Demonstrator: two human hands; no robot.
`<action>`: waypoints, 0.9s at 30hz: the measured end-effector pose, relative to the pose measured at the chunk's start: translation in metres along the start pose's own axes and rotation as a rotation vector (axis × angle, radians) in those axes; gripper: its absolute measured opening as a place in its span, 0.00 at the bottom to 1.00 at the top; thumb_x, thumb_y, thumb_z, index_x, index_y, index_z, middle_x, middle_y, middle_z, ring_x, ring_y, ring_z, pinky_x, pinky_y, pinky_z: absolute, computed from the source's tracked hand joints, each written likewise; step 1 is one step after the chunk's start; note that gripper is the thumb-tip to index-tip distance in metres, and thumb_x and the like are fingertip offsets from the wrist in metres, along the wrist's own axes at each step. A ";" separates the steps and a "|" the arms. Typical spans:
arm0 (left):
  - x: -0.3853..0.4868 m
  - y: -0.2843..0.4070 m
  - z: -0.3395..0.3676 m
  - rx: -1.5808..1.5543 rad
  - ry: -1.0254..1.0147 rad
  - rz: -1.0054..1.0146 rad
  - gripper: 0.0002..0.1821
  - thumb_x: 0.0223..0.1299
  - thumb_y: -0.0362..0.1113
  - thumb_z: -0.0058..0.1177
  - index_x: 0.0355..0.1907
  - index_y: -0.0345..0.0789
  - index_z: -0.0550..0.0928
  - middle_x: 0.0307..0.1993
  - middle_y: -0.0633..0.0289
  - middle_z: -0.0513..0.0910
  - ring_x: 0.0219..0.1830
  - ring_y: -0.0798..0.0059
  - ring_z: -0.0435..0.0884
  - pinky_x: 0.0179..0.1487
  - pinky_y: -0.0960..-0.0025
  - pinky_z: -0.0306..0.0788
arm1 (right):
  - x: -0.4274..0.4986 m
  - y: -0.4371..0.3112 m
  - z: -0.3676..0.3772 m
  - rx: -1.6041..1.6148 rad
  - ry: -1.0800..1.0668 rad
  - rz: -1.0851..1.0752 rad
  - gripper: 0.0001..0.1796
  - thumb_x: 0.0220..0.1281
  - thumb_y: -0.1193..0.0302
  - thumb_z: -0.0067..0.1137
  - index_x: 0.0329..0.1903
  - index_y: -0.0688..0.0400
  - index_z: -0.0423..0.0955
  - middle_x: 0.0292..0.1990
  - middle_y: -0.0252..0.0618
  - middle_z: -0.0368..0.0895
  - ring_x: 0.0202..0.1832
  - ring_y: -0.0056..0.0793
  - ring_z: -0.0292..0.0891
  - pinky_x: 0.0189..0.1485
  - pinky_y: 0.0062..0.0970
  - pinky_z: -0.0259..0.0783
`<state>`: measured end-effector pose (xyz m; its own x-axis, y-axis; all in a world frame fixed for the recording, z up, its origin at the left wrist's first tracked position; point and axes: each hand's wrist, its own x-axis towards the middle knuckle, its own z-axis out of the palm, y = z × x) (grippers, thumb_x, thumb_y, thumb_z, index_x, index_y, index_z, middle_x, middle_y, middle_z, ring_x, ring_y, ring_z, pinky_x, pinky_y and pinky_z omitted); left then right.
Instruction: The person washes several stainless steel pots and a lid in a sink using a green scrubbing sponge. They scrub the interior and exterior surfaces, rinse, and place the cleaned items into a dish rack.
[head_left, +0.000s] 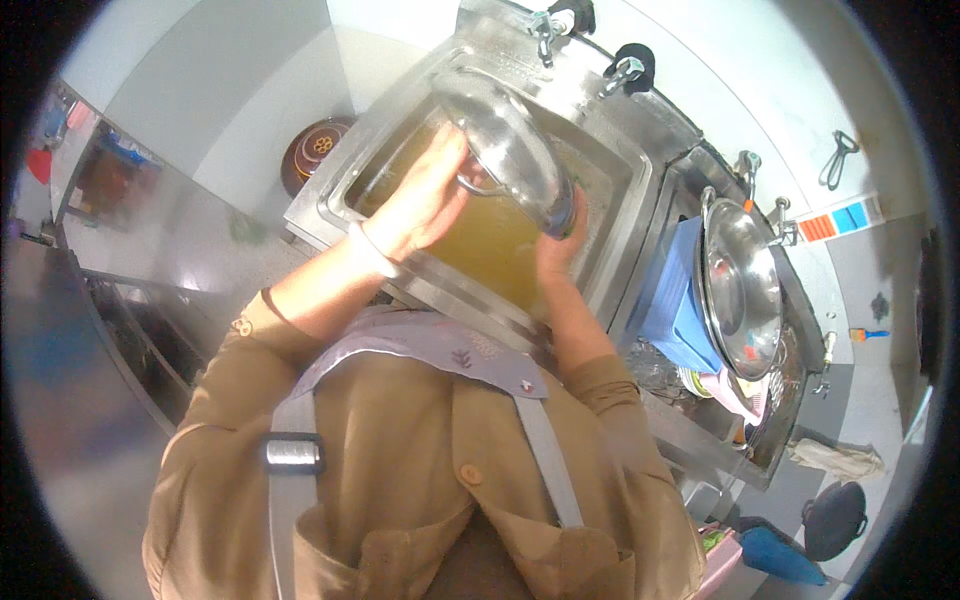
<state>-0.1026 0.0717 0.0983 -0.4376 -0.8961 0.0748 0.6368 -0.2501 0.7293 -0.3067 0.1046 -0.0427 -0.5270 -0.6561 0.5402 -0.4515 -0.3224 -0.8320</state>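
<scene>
My left hand (435, 187) grips the near-left side of a shiny stainless steel basin (502, 127), beside its loop handle (480, 187). The basin is tilted on its side above a steel sink (622, 195). Yellowish, cloudy water (480, 247) stands in the sink. My right hand (564, 244) holds the basin's lower right rim, its fingers partly hidden behind the metal. Small green bits show near that rim. The inside of the basin faces mostly away from me, so what it contains cannot be seen.
Two taps (546, 37) (624, 73) rise behind the sink. To the right, a large steel bowl (742, 289) leans by a blue plastic basket (679, 300) in a second sink area. A brown lidded jar (319, 154) stands left of the sink.
</scene>
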 end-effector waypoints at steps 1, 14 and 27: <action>0.002 0.003 0.005 -0.026 0.027 0.021 0.30 0.67 0.54 0.45 0.64 0.38 0.63 0.60 0.62 0.69 0.62 0.69 0.67 0.64 0.59 0.61 | 0.003 -0.001 0.000 -0.043 -0.008 -0.043 0.32 0.52 0.81 0.61 0.62 0.59 0.65 0.60 0.41 0.70 0.61 0.35 0.67 0.66 0.31 0.60; 0.003 0.046 0.016 -0.245 0.253 -0.203 0.10 0.56 0.21 0.44 0.42 0.25 0.67 0.42 0.46 0.74 0.47 0.56 0.77 0.60 0.56 0.71 | 0.029 0.028 -0.003 -0.107 -0.059 0.077 0.26 0.53 0.77 0.61 0.57 0.59 0.70 0.53 0.41 0.77 0.56 0.35 0.71 0.59 0.29 0.65; 0.001 0.067 -0.005 -0.412 0.135 -0.276 0.06 0.49 0.23 0.43 0.32 0.24 0.69 0.35 0.44 0.75 0.41 0.52 0.77 0.56 0.48 0.72 | 0.009 0.093 0.017 -0.529 -0.471 0.020 0.19 0.50 0.67 0.61 0.45 0.61 0.75 0.41 0.40 0.79 0.42 0.33 0.76 0.42 0.31 0.72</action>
<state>-0.0573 0.0519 0.1442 -0.5561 -0.8088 -0.1912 0.7183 -0.5834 0.3791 -0.3410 0.0570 -0.1171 -0.2253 -0.9221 0.3146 -0.7974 -0.0110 -0.6034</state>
